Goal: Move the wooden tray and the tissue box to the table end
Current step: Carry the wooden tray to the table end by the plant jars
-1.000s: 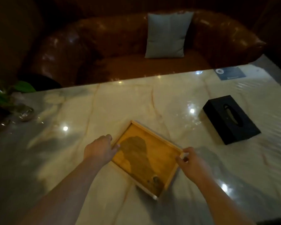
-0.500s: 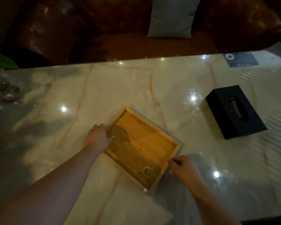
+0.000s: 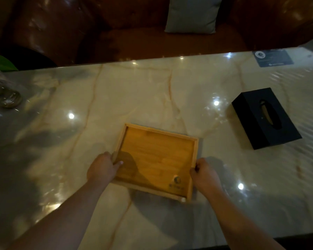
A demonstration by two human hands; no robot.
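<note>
A shallow wooden tray with a raised rim lies on the marble table, near the front middle. My left hand grips its left rim, thumb inside the tray. My right hand holds the right rim near the front corner. A small round mark shows on the tray floor near the front right. The black tissue box stands apart on the table to the right, its slot facing up, untouched by either hand.
A brown leather sofa with a grey cushion runs behind the table's far edge. A glass object and a green leaf sit at the far left. A blue card lies at the far right.
The tray has turned from a diagonal position to nearly square with me. Both hands stayed on its sides and moved with it; the tissue box has not moved.
</note>
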